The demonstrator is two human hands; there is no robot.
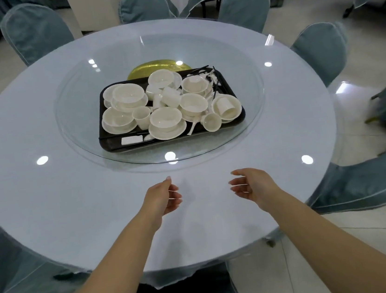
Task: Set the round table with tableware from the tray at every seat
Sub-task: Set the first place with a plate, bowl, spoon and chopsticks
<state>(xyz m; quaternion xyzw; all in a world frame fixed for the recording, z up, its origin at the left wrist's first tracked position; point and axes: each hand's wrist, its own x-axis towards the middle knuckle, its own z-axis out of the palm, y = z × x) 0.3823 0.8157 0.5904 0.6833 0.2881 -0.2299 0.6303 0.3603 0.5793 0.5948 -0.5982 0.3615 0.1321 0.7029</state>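
**tablehand:** So where are you at? From here the round table (39, 131) is sitting bare at every seat I can see, with the teal chairs (34, 29) ringed around it.

**platespinner:** Looks like you're right at the start. The glass turntable (83, 135) is carrying the black tray (111, 145) in the middle, well out from your edge, and it's piled with white bowls (165, 118), saucers, cups (141, 116), spoons and dark chopsticks (198, 69).

**tablehand:** And your hands?

**platespinner:** Your left hand (162, 198) and right hand (252, 184) are hovering apart over the near rim, palms facing, fingers loosely curled, holding nothing. I'd guess you're needing to reach in, or spin the glass, to bring a bowl-and-saucer stack closer.
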